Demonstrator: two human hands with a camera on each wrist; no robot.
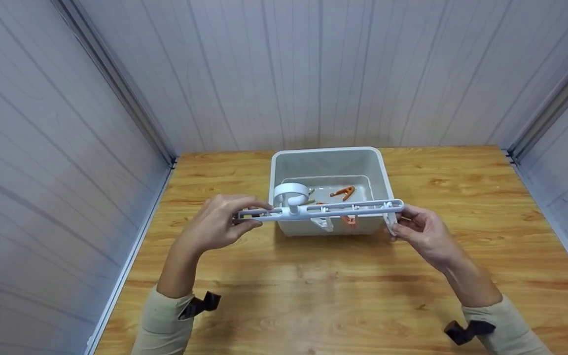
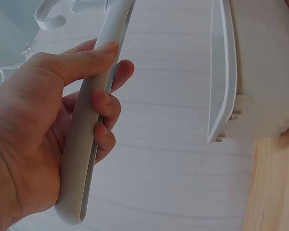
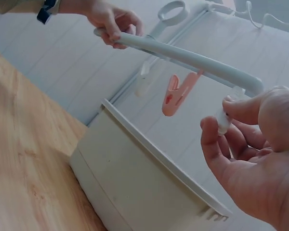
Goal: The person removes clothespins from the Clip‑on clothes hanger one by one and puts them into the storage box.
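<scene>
A white plastic hanger bar [image 1: 308, 213] with a round hook [image 1: 291, 189] is held level over the front of a bin. My left hand [image 1: 217, 223] grips its left end, fingers wrapped round the bar [image 2: 79, 149] in the left wrist view. At the other end, my right hand [image 1: 424, 236] pinches a white clothespin [image 1: 390, 224] between thumb and fingers, its top right at the bar. Between the hands, a pink clothespin [image 3: 176, 98] and another white clothespin [image 1: 322, 224] hang from the bar.
The light grey bin [image 1: 328, 151] stands on the wooden table [image 1: 308, 286]. Inside it lie an orange clothespin [image 1: 346, 192] and other small pieces, partly hidden by the hanger. White panel walls [image 1: 294, 74] enclose the table at the back and both sides.
</scene>
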